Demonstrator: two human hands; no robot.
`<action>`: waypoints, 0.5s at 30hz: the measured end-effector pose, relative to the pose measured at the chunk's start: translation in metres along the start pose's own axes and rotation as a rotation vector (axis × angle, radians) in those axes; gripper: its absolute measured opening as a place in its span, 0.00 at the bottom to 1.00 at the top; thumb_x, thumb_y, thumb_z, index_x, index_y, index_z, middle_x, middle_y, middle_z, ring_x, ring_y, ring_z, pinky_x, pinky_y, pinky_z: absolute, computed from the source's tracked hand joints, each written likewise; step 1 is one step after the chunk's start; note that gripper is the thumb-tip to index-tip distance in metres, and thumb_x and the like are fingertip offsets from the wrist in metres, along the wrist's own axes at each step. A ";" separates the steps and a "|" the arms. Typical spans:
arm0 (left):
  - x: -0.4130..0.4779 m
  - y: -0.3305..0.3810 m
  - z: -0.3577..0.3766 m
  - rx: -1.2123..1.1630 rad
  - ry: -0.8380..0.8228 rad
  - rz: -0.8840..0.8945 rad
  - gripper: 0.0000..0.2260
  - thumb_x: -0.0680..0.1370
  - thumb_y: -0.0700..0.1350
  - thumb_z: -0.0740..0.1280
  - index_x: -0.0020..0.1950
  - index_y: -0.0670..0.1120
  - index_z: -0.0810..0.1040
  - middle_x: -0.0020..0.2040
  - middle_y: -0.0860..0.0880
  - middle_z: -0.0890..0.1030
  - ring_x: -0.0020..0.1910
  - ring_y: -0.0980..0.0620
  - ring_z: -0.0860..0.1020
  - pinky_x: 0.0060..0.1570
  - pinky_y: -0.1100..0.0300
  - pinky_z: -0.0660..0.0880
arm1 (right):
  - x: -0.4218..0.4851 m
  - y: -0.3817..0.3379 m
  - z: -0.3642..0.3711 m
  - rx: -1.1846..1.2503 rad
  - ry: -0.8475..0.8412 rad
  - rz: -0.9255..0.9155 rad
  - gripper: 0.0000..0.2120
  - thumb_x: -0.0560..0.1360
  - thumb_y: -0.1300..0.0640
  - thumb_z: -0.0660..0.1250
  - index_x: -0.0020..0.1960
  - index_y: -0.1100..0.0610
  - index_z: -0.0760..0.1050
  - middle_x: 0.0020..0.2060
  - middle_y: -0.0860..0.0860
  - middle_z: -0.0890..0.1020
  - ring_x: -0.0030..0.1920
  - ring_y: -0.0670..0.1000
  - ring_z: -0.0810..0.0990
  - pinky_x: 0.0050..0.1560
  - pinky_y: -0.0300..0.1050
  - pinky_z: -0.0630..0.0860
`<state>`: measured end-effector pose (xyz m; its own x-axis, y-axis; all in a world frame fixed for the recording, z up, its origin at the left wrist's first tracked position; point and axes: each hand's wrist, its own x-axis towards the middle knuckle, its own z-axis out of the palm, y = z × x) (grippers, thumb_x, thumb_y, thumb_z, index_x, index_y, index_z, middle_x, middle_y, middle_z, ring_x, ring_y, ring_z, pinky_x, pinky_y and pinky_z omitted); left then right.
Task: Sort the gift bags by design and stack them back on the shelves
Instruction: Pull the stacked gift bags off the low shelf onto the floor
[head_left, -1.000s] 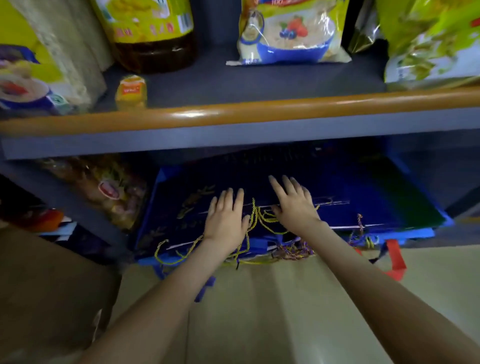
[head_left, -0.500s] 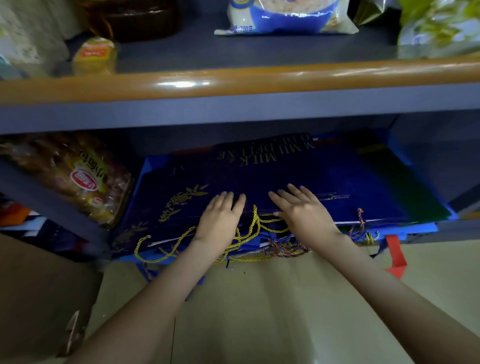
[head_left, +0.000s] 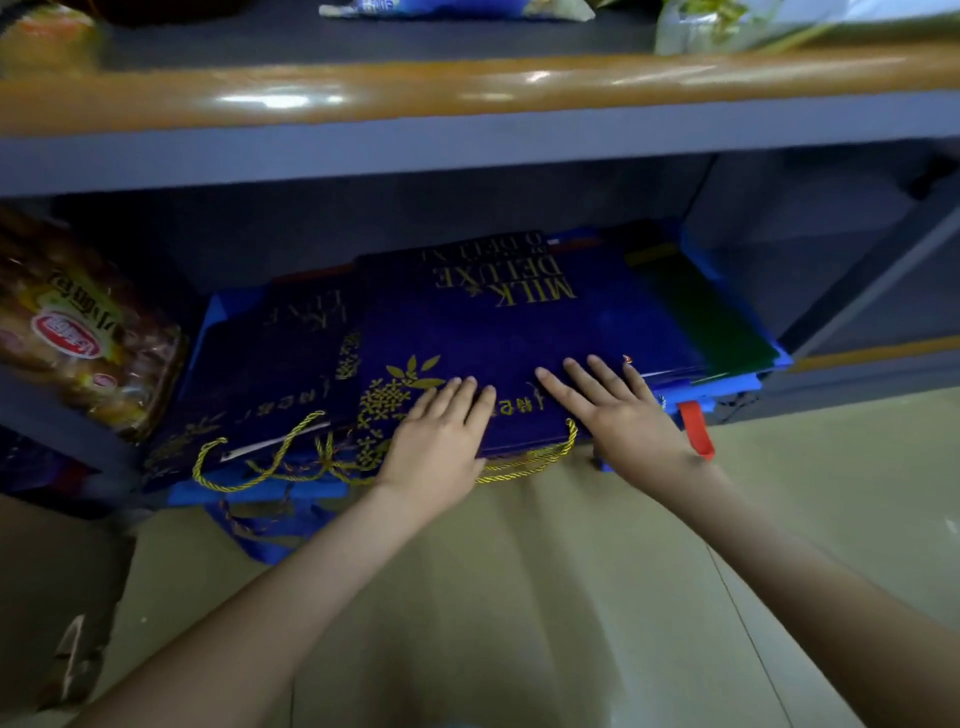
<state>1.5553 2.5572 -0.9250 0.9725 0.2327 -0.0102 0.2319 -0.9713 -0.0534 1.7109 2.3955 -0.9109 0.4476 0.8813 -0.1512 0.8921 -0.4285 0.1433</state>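
A stack of flat navy gift bags with gold "MILK DELUXE" print (head_left: 498, 317) lies on the lower shelf. A second navy bag (head_left: 280, 364) of the same design lies offset to the left beneath it. Gold rope handles (head_left: 260, 462) hang over the shelf's front edge. My left hand (head_left: 441, 441) lies flat on the top bag's near edge, fingers straight. My right hand (head_left: 618, 405) lies flat beside it on the same bag. A green-sided bag (head_left: 701, 317) and lighter blue bags (head_left: 737, 384) sit under the pile at the right.
The upper shelf's orange-edged rail (head_left: 467, 88) runs across the top, with food packets above it. A bag of wrapped pastries (head_left: 78, 332) sits on the shelf to the left. A red strap (head_left: 696, 428) dangles at the pile's right corner. Beige floor (head_left: 519, 597) lies below.
The top navy bag has slid to the right across the pile under both flat hands. The view has dropped lower and closer to the lower shelf.
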 end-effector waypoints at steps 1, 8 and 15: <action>-0.003 -0.001 0.002 -0.051 -0.034 -0.013 0.34 0.78 0.60 0.58 0.78 0.47 0.49 0.78 0.45 0.52 0.77 0.49 0.50 0.74 0.55 0.45 | -0.006 0.004 0.008 0.009 0.018 0.011 0.42 0.79 0.63 0.57 0.71 0.44 0.26 0.78 0.51 0.45 0.77 0.56 0.43 0.75 0.56 0.43; -0.035 -0.008 0.020 0.128 -0.005 0.116 0.39 0.75 0.53 0.65 0.79 0.49 0.46 0.78 0.41 0.50 0.76 0.39 0.49 0.73 0.44 0.44 | -0.034 0.027 0.033 0.306 -0.043 0.023 0.42 0.74 0.56 0.64 0.76 0.42 0.39 0.77 0.45 0.44 0.77 0.51 0.41 0.74 0.57 0.43; -0.050 0.040 0.027 0.141 0.069 0.261 0.24 0.70 0.37 0.54 0.63 0.40 0.78 0.54 0.35 0.81 0.49 0.37 0.82 0.34 0.52 0.80 | -0.036 0.032 0.033 1.224 0.217 0.617 0.46 0.68 0.47 0.75 0.77 0.48 0.53 0.72 0.52 0.63 0.71 0.53 0.64 0.71 0.53 0.63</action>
<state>1.5156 2.5084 -0.9536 0.9991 -0.0328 0.0256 -0.0272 -0.9802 -0.1961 1.7257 2.3436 -0.9331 0.8673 0.4520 -0.2087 0.0913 -0.5565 -0.8258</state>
